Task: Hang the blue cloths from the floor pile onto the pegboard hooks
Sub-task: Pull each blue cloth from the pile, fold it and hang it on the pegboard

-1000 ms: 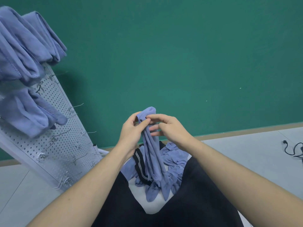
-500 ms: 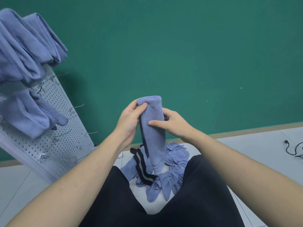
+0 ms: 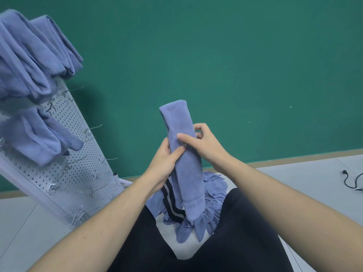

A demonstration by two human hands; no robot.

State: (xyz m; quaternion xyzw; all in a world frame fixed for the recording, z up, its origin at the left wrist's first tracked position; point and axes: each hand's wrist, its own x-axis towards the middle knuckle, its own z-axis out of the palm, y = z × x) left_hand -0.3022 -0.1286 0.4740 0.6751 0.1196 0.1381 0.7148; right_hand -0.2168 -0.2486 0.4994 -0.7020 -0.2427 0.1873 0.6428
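Cloth (image 3: pixel 186 163) stands taller above my hands than a moment ago, folded long and upright over the pile (image 3: pixel 208 205). My left hand (image 3: pixel 163 165) curls around its middle; my right hand (image 3: pixel 204 144) pinches it higher, thumb in front. Pegboard (image 3: pixel 78 154) leans left of the pile.

One head view only, high up, looking forward and down, very close to the left hand (image 3: pixel 164 163) and right hand (image 3: pixel 204 143), floor pile (image 3: pixel 214 195) just below them, pegboard (image 3: pixel 78 163) off left of the left hand.
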